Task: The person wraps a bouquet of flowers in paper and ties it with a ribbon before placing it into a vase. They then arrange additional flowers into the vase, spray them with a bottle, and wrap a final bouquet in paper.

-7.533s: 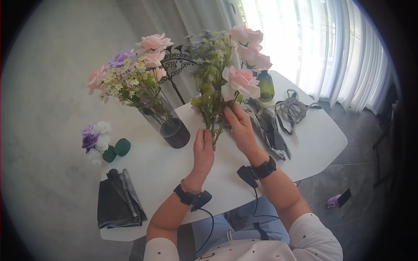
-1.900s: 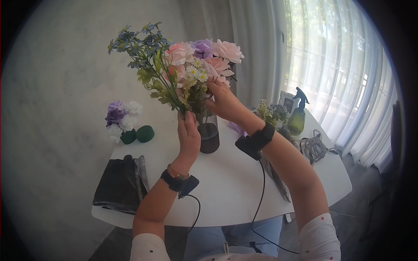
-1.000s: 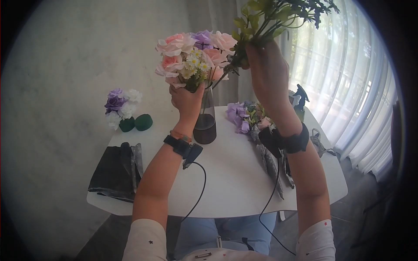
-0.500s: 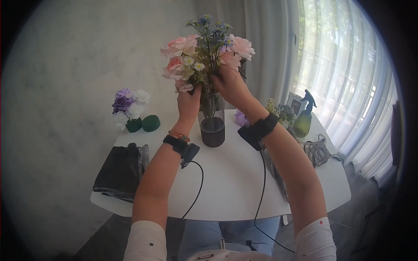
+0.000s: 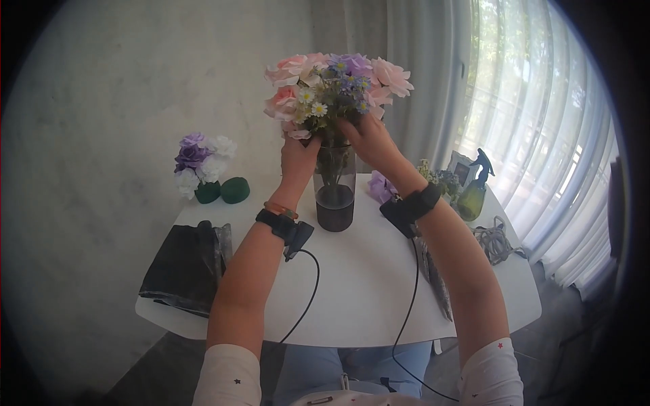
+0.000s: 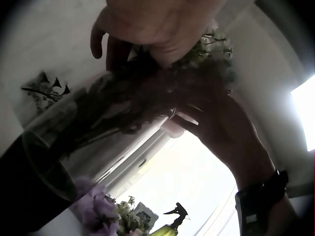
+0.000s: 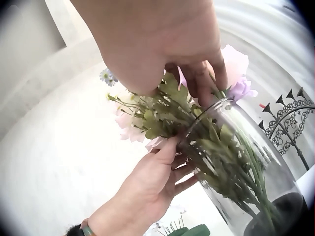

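A clear glass vase with a dark base stands on the table, full of artificial flowers: pink roses, a purple bloom, white daisies and small blue daisies. My left hand curls round the vase's mouth from the left, its thumb at the rim and its fingers along the glass in the right wrist view. From the right, my right hand grips the blue daisies' leafy stems just above the rim, fingers bent down among them. Green stems show through the glass. Blossoms hide part of both hands in the head view.
Purple and white flowers with green foam pieces lie at left, behind folded black wrapping. At right are a purple flower, a green spray bottle, a picture frame and coiled ribbon.
The right hand has brought the blue daisies from the left side, up to the right, then down into the vase. The left hand has let go of them and moved to the vase's mouth.
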The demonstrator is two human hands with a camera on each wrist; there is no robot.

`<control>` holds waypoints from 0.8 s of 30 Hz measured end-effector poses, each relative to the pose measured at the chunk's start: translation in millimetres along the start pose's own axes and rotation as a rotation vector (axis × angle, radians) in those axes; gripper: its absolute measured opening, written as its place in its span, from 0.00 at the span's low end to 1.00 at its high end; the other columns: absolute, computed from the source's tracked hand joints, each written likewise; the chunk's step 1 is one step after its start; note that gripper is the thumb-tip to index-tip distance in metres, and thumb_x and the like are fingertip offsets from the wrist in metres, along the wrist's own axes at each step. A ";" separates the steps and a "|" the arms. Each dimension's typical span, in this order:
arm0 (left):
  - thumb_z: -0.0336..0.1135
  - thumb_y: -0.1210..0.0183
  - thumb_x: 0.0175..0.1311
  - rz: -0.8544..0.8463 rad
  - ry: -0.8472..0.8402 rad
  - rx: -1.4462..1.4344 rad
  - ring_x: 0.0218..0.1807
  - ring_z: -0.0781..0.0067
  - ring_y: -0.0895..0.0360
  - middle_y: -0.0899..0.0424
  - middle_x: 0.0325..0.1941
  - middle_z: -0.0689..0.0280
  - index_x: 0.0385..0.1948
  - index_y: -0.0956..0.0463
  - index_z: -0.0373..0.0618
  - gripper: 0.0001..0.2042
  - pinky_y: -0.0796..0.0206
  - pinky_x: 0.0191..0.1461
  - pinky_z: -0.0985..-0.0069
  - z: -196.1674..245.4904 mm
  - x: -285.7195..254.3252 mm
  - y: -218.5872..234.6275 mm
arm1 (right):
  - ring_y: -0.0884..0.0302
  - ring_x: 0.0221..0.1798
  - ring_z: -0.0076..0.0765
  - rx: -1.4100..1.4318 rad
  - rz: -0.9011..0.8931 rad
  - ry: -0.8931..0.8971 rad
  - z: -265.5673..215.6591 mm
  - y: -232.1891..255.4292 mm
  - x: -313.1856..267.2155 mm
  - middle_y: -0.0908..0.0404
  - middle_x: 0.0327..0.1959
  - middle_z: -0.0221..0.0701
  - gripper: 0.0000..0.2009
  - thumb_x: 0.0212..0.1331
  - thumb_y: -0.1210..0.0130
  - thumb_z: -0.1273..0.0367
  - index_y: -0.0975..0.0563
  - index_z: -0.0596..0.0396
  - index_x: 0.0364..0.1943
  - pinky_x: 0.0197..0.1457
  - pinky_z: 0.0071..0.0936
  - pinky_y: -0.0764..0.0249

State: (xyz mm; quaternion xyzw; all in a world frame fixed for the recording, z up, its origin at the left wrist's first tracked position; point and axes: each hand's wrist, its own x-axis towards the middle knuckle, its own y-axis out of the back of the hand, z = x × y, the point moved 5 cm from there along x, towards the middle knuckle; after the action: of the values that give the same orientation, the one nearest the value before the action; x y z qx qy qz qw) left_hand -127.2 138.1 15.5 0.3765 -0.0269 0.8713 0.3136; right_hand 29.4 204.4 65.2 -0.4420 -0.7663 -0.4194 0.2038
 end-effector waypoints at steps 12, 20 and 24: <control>0.37 0.43 0.56 0.014 0.004 0.007 0.45 0.57 0.21 0.19 0.41 0.54 0.48 0.32 0.38 0.20 0.32 0.50 0.66 -7.5 -0.9 -1.5 | 0.32 0.55 0.50 -0.354 0.051 0.290 8.7 -22.9 -2.5 0.24 0.42 0.43 0.14 0.42 0.40 0.72 0.21 0.67 0.35 0.58 0.38 0.33; 0.34 0.42 0.57 -0.012 -0.049 0.023 0.48 0.68 0.27 0.26 0.46 0.58 0.52 0.37 0.38 0.22 0.36 0.52 0.72 -12.6 3.2 -6.0 | 0.35 0.56 0.55 -0.339 -0.041 0.361 12.5 -10.3 -21.9 0.26 0.47 0.44 0.14 0.49 0.41 0.66 0.21 0.59 0.39 0.59 0.41 0.35; 0.37 0.41 0.59 0.129 0.033 -0.118 0.52 0.67 0.30 0.30 0.51 0.56 0.57 0.45 0.36 0.28 0.37 0.53 0.73 -15.9 -3.0 -13.5 | 0.31 0.55 0.44 -0.227 -0.031 0.247 -6.8 40.0 -51.0 0.27 0.48 0.40 0.16 0.56 0.43 0.67 0.25 0.58 0.47 0.59 0.37 0.34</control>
State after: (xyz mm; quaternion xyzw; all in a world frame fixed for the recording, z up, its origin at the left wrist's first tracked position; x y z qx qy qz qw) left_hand -128.2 151.9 -0.5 0.3402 -0.0973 0.8927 0.2791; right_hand 89.8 183.4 52.7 -0.3955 -0.6898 -0.5575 0.2386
